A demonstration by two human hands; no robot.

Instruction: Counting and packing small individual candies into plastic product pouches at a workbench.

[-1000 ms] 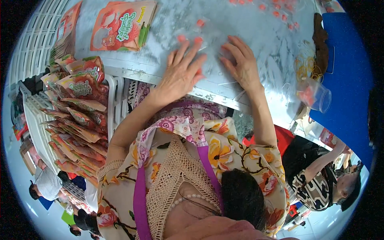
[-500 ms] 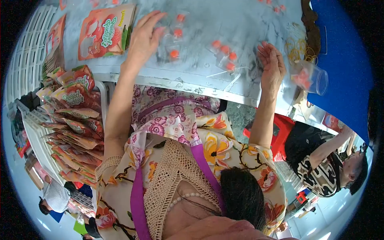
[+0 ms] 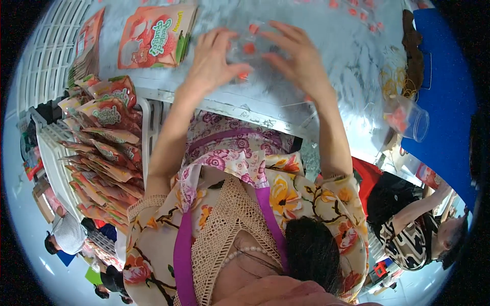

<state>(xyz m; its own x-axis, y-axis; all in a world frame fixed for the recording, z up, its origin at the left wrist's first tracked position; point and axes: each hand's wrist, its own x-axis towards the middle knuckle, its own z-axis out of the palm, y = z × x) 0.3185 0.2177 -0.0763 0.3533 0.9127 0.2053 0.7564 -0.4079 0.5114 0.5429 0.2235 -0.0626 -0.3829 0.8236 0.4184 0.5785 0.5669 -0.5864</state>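
Small red candies in clear wrappers (image 3: 248, 48) lie on the pale table between my two hands. My left hand (image 3: 212, 58) is on their left, its fingers and thumb apart, with the thumb close to the nearest candy. From the other side my right hand (image 3: 298, 58) reaches over the table, fingers spread toward the same candies. Neither hand visibly grips anything, though whether the fingertips touch the wrappers cannot be made out. Left of my left hand lies a stack of flat red printed pouches (image 3: 153, 38). Part of another red candy shows under my right wrist.
A white basket (image 3: 146, 127) of filled pouches (image 3: 109, 148) stands at my left, before the table edge. Rightward are rubber bands (image 3: 393, 76) and a tipped clear plastic cup (image 3: 407, 118) holding red pieces. More candies (image 3: 357, 13) lie far right. A co-worker (image 3: 408, 224) sits at right.
My right hand has moved left and farther in, from the table's right side to the candies. My left hand has come down nearer them. The whole view has shifted slightly.
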